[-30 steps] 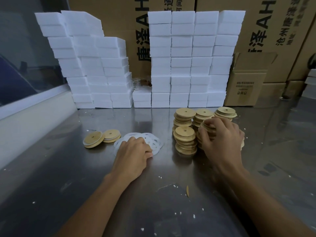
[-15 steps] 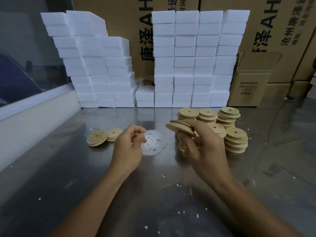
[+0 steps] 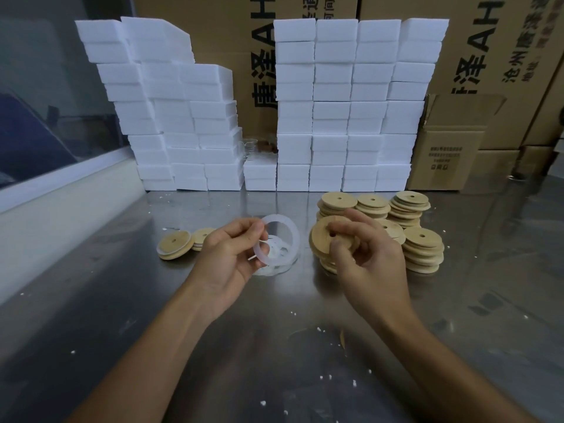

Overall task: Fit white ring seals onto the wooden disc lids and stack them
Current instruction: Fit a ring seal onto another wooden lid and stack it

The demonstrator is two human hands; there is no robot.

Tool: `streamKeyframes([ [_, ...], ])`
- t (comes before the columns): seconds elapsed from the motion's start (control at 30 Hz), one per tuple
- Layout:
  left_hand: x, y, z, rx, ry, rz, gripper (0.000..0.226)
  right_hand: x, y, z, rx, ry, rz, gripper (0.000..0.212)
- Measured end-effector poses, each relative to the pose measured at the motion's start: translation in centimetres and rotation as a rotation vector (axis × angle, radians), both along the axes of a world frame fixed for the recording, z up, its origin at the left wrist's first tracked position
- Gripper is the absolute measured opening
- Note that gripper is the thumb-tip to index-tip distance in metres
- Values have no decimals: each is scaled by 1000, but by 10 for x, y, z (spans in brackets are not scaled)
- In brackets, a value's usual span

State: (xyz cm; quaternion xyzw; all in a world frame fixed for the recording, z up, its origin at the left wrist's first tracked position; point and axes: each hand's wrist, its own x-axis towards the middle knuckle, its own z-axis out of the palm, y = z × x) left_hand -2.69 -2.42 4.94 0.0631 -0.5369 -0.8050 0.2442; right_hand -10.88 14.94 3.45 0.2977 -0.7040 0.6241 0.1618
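Now our left hand [image 3: 227,257] pinches a white ring seal [image 3: 293,239], our right hand [image 3: 363,257] grips a wooden disc lid [image 3: 320,239]; we risk the floppy seal seating crooked.

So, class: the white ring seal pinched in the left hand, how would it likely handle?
The white ring seal looks thin and translucent, so probably light and floppy. The left hand holds it by a fingertip pinch alone. Lying flat, it seems unlikely to roll.

Both forearms reach in from 6 o'clock. The left hand [image 3: 232,257], palm turned inward, pinches a white ring seal [image 3: 279,239] at fingertips. At 3 o'clock of it, the right hand [image 3: 363,261] grips a wooden disc lid [image 3: 320,236].
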Motion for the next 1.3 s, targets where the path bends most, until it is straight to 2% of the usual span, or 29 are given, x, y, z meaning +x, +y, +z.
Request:
streamKeyframes([
  [0.1,-2,7,1,48,7,-60,7,-1,0,0,22,-21,21,26],
  [0.17,-4,11,-2,7,-42,-47,7,0,0,2,24,-43,73,28],
  [0.33,-8,18,-12,-74,-124,-25,13,6,-1,1,-17,-130,244,20],
  [0.47,-10,23,-15,-112,-115,33,11,6,-3,-3,54,-39,210,10],
  [0.67,-13,34,-19,-104,-64,78,3,-1,-5,-10,-4,10,223,8],
  [0.87,-16,39,-21,-279,-4,241,8,-5,-4,-16,-10,90,167,3],
  [0.97,-16,41,-21,-340,16,280,10,-6,-6,-17,-28,59,180,9],
  [1.3,-16,48,-19,-486,89,397,11,-8,-5,-18,77,138,106,8],
])
